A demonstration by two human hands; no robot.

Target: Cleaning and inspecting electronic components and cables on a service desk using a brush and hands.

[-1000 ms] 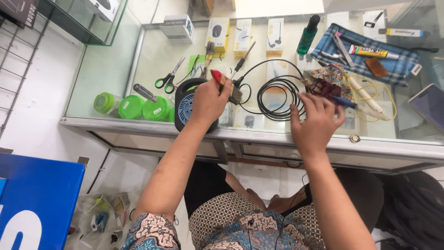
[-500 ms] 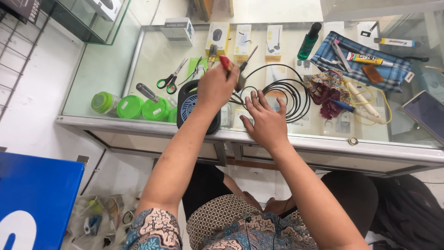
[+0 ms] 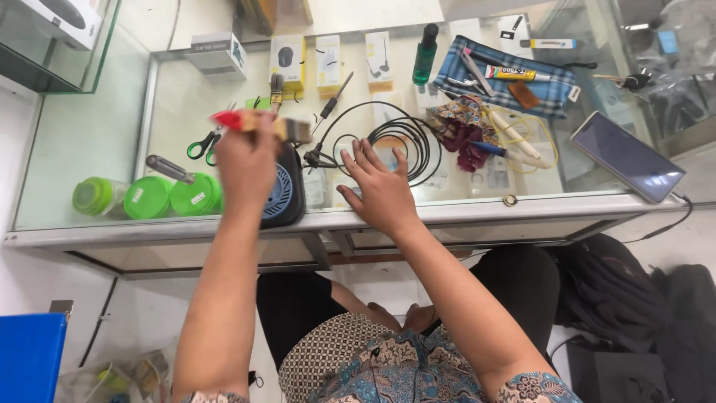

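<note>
My left hand is raised over the glass counter, shut on a small brush with a red handle and a tan bristle end, blurred by motion. Below it lies a dark round fan with a blue centre. My right hand rests flat and open on the glass, fingers spread, beside a coil of black cable. A screwdriver lies further back.
Green round containers and green-handled scissors sit to the left. A checked blue pouch with tools, a green bottle, a patterned cloth and a phone are to the right. Small boxed goods show under the glass.
My left hand has lifted the brush up and left off the fan. My right hand has slid from the patterned cloth leftward to the glass beside the cable coil.
</note>
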